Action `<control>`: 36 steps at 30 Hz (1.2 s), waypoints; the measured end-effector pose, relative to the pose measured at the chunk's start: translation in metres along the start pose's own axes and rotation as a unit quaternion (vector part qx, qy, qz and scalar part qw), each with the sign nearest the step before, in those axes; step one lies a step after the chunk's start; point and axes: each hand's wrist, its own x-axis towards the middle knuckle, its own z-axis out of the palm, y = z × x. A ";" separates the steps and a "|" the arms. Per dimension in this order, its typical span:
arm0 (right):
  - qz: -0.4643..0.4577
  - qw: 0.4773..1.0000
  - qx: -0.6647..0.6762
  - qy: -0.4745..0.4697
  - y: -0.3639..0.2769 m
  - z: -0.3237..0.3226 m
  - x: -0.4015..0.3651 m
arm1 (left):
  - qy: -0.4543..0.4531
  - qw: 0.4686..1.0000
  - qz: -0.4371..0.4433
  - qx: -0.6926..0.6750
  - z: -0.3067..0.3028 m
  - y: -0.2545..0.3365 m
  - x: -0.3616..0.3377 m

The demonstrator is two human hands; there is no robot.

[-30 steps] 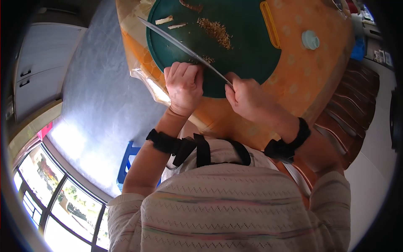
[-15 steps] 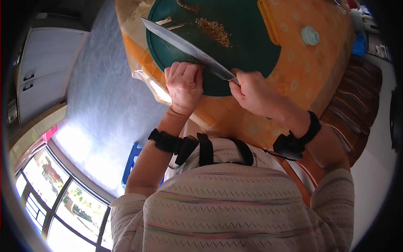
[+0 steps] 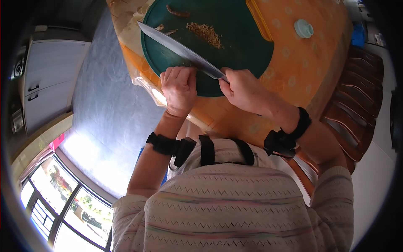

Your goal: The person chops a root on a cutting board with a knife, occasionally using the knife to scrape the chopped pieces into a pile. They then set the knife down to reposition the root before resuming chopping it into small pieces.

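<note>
In my right hand (image 3: 241, 86) is the handle of a large kitchen knife (image 3: 176, 47), its blade slanting up and left across the green cutting board (image 3: 243, 54). My left hand (image 3: 179, 88) is curled at the board's near edge, right below the blade; whatever its fingers press on is hidden beneath them. A pile of chopped brown bits (image 3: 205, 34) lies beyond the knife. Farther off rests a brown, root-like strip (image 3: 177, 11), and small pale pieces (image 3: 168, 31) lie by the blade's far end.
An orange patterned tablecloth (image 3: 294, 71) covers the table under the board. The board has a yellow handle (image 3: 260, 21) on its right side. A pale green lid-like object (image 3: 303, 28) sits to the right. A brown slatted wooden chair (image 3: 354, 101) stands beside the table.
The view has shifted slightly, so the board and table appear farther left. Both hands keep their holds, and the knife stays at nearly the same slant.
</note>
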 end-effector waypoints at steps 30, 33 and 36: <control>0.020 0.998 -0.046 -0.044 -0.016 -0.010 -0.003 | 0.027 1.000 -0.005 -0.016 0.004 -0.001 -0.003; 0.020 0.998 -0.036 -0.057 -0.016 -0.013 0.000 | 0.027 1.000 -0.006 -0.010 0.004 -0.001 -0.004; 0.017 0.999 -0.020 -0.048 -0.014 -0.005 0.004 | 0.022 1.000 0.000 -0.010 0.005 -0.001 -0.003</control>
